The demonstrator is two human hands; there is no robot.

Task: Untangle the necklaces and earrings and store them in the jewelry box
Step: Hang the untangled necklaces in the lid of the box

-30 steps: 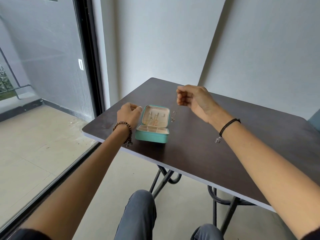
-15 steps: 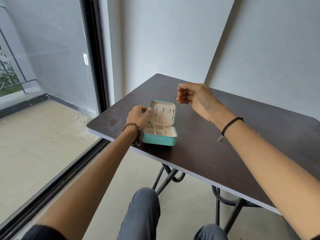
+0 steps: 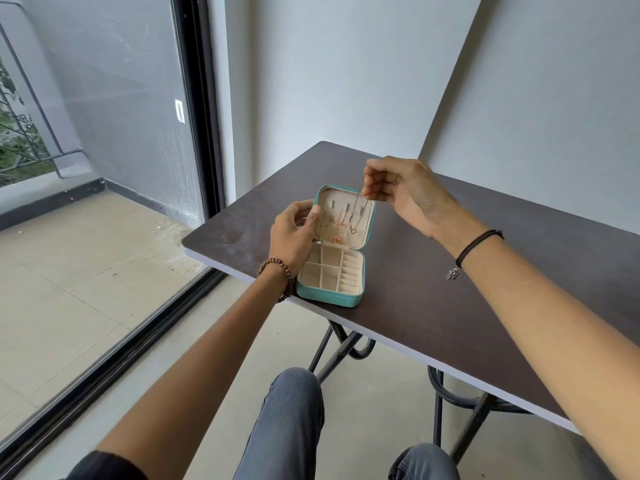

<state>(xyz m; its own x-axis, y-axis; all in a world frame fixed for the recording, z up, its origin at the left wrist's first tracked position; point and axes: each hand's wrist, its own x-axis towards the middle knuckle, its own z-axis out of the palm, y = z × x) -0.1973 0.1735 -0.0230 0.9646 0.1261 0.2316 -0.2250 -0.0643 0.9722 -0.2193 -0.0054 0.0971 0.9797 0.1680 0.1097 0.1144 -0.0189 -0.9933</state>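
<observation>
Now the right hand (image 3: 405, 192), pinching the thin silver chain necklace (image 3: 355, 211), has brought it from beside the small teal jewelry box (image 3: 330, 297) on the dark bench (image 3: 450, 306) to dangle before its open lid, whose edge the left hand (image 3: 294, 230) grips, so hooking seems next.

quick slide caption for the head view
Right hand pinches a thin necklace above the open teal jewelry box, steadied by the left hand
</observation>
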